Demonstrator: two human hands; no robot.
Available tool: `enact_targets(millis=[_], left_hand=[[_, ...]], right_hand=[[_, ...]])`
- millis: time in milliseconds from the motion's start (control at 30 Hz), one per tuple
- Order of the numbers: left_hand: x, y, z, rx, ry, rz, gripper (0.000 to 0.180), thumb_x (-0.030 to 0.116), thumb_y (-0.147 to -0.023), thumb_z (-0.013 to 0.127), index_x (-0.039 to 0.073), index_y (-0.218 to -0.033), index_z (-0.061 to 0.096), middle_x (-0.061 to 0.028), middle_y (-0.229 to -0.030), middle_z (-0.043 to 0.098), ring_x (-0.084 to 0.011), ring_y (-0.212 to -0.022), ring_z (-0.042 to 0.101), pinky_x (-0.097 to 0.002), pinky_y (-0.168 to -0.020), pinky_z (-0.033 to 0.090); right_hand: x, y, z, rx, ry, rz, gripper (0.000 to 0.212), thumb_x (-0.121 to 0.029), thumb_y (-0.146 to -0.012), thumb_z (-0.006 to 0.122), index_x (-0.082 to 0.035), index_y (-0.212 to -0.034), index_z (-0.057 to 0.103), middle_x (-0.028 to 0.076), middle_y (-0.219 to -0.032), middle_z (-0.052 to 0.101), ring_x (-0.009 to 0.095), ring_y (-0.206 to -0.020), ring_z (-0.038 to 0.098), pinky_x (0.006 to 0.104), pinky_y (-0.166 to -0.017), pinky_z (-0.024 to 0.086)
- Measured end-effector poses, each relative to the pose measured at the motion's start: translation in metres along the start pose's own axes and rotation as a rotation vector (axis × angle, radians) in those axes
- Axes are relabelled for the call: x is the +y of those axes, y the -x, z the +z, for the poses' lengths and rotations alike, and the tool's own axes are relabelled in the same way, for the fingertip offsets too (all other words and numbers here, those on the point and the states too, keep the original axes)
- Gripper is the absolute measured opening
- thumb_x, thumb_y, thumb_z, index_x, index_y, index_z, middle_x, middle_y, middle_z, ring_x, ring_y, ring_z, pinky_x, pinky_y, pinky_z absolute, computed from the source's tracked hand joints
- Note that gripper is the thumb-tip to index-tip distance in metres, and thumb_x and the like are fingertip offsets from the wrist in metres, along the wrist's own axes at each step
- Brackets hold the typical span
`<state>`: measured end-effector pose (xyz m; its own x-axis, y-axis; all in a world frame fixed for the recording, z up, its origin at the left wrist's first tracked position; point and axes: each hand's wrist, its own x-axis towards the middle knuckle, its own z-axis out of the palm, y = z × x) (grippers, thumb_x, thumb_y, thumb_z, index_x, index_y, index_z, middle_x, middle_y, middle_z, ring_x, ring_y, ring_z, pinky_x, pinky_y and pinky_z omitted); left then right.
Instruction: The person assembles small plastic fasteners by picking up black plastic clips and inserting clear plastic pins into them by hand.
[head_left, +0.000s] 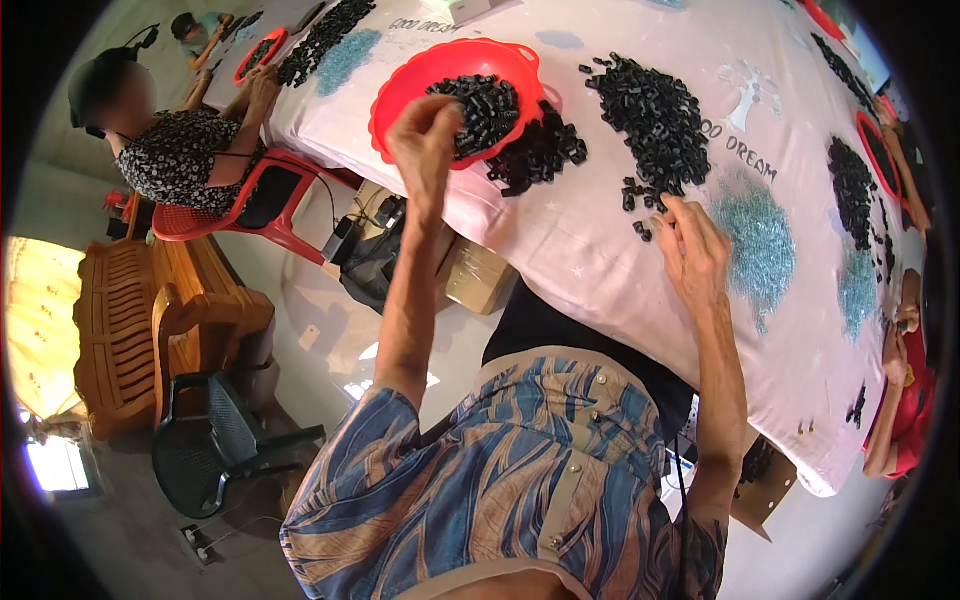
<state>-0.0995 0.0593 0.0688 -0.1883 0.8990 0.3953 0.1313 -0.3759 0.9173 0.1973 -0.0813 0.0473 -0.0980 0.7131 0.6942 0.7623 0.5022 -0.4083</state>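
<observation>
My left hand (pixel 424 145) is over the near left rim of a red plastic basin (pixel 400 85), its thumb and fingers drawn together; anything between them is too small to make out. Small black plastic pieces (pixel 488 110) lie heaped in the basin. To the right, my right hand (pixel 694 245) is closed at the fingertips, and I cannot see what they hold. It is just below a large pile of black plastic pieces (pixel 650 115), near a few loose ones (pixel 642 231). Beside that hand spreads a heap of thin, clear bluish pieces (pixel 757 245).
Another black heap (pixel 530 165) touches the basin's right side. A pink cloth (pixel 590 270) covers the table. On the left, a person (pixel 185 150) sits on a red chair (pixel 290 195). Co-workers' arms (pixel 885 400) show at the right edge. Cardboard boxes (pixel 480 275) stand under the table.
</observation>
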Motion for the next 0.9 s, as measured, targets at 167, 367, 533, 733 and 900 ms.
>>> enact_targets(millis=[167, 367, 533, 733, 900], left_hand=[[-0.018, -0.027, -0.018, 0.148, -0.205, 0.101, 0.019, 0.008, -0.086, 0.064, -0.002, -0.101, 0.069, -0.0077, -0.081, 0.069, -0.0125, -0.070, 0.063, -0.0256, -0.063, 0.050], [0.009, 0.037, -0.013, 0.007, 0.033, 0.091, 0.013, 0.003, -0.092, 0.059, -0.002, -0.101, 0.067, -0.0072, -0.085, 0.068, -0.0117, -0.075, 0.062, -0.0252, -0.068, 0.050], [-0.006, 0.085, -0.010, -0.295, -0.324, 0.090, 0.012, 0.004, -0.085, 0.068, -0.002, -0.095, 0.068, -0.0091, -0.082, 0.067, -0.0136, -0.068, 0.062, -0.0261, -0.061, 0.049], [-0.023, 0.096, 0.000, -0.325, -0.720, 0.355, 0.027, 0.002, -0.078, 0.066, 0.000, -0.105, 0.064, -0.0169, -0.090, 0.061, -0.0342, -0.088, 0.057, -0.0423, -0.078, 0.048], [-0.030, 0.094, 0.003, -0.346, -0.723, 0.273, 0.030, -0.003, -0.077, 0.061, 0.000, -0.107, 0.064, -0.0172, -0.093, 0.062, -0.0338, -0.090, 0.058, -0.0416, -0.081, 0.047]], right_hand=[[0.005, 0.002, 0.004, -0.001, 0.038, 0.001, 0.022, -0.003, -0.083, 0.071, 0.002, -0.103, 0.062, 0.013, -0.079, 0.061, 0.026, -0.064, 0.061, 0.0356, -0.053, 0.048], [0.011, 0.003, 0.007, 0.005, 0.055, 0.034, 0.019, -0.005, -0.083, 0.071, 0.001, -0.100, 0.063, 0.012, -0.080, 0.062, 0.025, -0.064, 0.062, 0.0341, -0.054, 0.050], [0.009, 0.003, 0.007, 0.011, 0.099, -0.023, 0.017, -0.005, -0.083, 0.071, 0.000, -0.098, 0.064, 0.011, -0.079, 0.062, 0.025, -0.064, 0.062, 0.0340, -0.054, 0.050], [0.009, 0.004, 0.008, 0.017, 0.102, -0.020, 0.015, -0.004, -0.083, 0.071, 0.000, -0.096, 0.064, 0.010, -0.078, 0.063, 0.024, -0.062, 0.062, 0.0334, -0.053, 0.050], [0.009, 0.005, 0.009, -0.002, 0.095, -0.027, 0.013, -0.003, -0.083, 0.070, 0.000, -0.094, 0.064, 0.009, -0.078, 0.063, 0.023, -0.061, 0.062, 0.0327, -0.052, 0.050]])
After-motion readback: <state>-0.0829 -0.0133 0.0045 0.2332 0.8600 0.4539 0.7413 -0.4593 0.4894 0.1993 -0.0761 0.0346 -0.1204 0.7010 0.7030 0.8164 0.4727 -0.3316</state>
